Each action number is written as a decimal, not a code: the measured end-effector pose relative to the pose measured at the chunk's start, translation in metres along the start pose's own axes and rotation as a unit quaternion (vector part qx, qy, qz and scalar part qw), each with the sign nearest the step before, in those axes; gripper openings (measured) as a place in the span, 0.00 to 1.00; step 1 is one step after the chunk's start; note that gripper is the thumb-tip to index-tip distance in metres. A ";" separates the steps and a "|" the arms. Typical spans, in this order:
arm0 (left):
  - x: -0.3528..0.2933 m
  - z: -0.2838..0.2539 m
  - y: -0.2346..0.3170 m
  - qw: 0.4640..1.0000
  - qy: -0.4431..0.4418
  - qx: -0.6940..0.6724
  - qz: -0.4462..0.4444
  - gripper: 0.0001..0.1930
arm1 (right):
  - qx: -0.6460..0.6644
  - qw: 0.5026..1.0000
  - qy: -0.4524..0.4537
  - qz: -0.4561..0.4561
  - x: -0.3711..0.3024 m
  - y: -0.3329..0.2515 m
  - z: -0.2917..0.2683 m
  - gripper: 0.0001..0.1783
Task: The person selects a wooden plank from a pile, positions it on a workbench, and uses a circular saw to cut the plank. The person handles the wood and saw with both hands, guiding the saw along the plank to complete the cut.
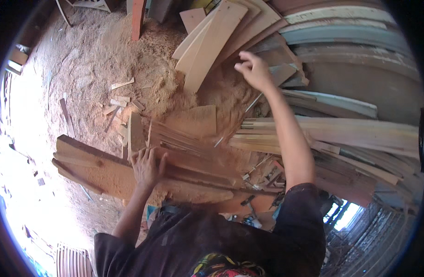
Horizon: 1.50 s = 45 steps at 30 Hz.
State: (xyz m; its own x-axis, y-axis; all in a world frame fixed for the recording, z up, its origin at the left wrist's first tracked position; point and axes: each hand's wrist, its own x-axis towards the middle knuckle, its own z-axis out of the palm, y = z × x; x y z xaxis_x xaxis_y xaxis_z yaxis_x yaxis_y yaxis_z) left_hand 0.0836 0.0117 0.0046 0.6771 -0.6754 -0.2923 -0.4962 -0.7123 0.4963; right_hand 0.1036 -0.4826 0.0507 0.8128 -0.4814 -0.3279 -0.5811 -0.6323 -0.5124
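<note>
My left hand (147,168) rests on the near end of a short pale board (136,131), its fingers stretched out and the thumb apart. Beneath it lies a thick, sawdust-covered wooden beam (98,168) that runs across in front of me. Far forward to the right, my right hand (256,71) is in the air with fingers partly bent and apart, and I see nothing in it. Closest to that hand is a fanned pile of pale planks (215,44). Beside my left hand are several thin wooden strips (184,143).
Sawdust (96,60) covers the ground, with small offcuts (122,99) scattered on it. Long boards (355,131) are stacked at the right. A red wooden post (137,18) stands at the far side. A hammer (250,203) lies near my body.
</note>
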 end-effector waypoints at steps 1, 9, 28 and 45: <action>0.001 0.000 0.002 1.000 -0.002 -0.006 -0.001 0.19 | -0.032 0.999 0.031 -0.026 0.029 0.000 -0.008 0.32; 0.009 -0.004 0.007 1.000 -0.005 -0.012 -0.018 0.16 | -0.302 0.925 0.194 -0.125 0.219 -0.017 -0.035 0.52; 0.012 -0.003 0.002 0.999 0.005 0.037 0.016 0.12 | -0.200 0.965 0.170 -0.008 0.043 -0.095 -0.008 0.46; 0.081 0.070 0.056 0.927 -0.145 -0.271 0.213 0.48 | -0.079 0.958 0.270 -0.056 -0.300 -0.082 0.150 0.27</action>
State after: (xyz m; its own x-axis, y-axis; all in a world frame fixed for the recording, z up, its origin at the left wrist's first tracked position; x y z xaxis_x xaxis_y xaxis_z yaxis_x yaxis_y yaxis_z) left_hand 0.0728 -0.0964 -0.0484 0.2687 -0.9524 -0.1439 -0.2854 -0.2214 0.9325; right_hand -0.0865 -0.1956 0.0716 0.7568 -0.6214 0.2029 -0.5243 -0.7624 -0.3794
